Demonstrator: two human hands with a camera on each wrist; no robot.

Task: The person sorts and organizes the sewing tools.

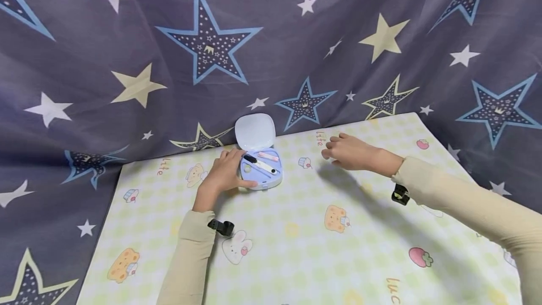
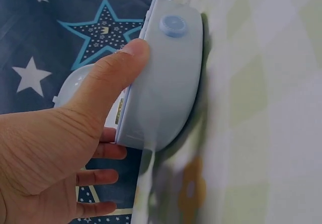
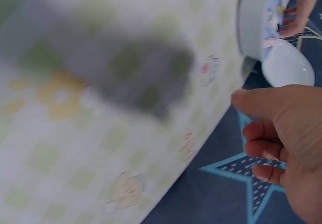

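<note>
A small pale-blue case [image 1: 274,181] stands on the table in the head view, its white lid [image 1: 255,132] raised at the back. Inside its blue tray lie a long white item with a black end [image 1: 262,165] and a pink-and-white piece [image 1: 268,156]. My left hand [image 1: 224,173] grips the case at its left side. The left wrist view has the thumb [image 2: 118,70] along the front wall, near a round blue button [image 2: 173,26]. My right hand [image 1: 349,152] hovers over the table to the right, fingers loosely bent, holding nothing.
A pale green checked tablecloth [image 1: 292,258] with printed cartoon figures covers the table. A dark star-patterned curtain [image 1: 279,55] hangs close behind its far edge and down the left side. Each wrist carries a small black camera.
</note>
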